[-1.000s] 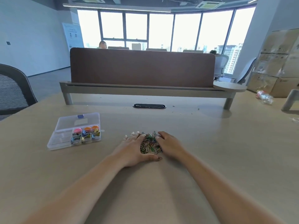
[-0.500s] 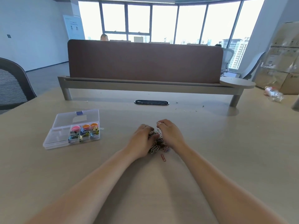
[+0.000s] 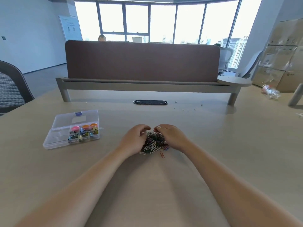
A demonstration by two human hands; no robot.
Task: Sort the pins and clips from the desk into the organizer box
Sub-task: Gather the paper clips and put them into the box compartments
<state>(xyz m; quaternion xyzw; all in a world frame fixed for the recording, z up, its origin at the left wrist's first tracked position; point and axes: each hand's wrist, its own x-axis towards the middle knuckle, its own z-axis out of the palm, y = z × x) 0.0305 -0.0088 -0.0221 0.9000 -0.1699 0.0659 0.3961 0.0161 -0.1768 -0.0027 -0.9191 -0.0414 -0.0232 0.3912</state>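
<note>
Left hand: curled, fingers bent inward, pressed against the left flank of the paper clip pile; cupping it, not closed on it.
Right hand: same posture on the right flank, fingertips nearly meeting the left hand's over the far edge of the pile.
Pile: coloured and bare-metal paper clips, heaped on the counter between the two palms; near edge spilling loose toward the person.
Stray clip: one red clip lies just beside the pile's near edge, outside both hands.
Organizer box: clear plastic, lid open, well apart to the left; right-hand compartments hold binder clips and round coloured items, left-hand compartments appear empty.
Step in hand, as judged: gathering the heap for a scoop.
Recommended practice: close the palms under the near edge as well as the far, lift low, carry to an empty compartment, then return for the red stray.
Risk: tangled clips trailing off in transit.
</note>
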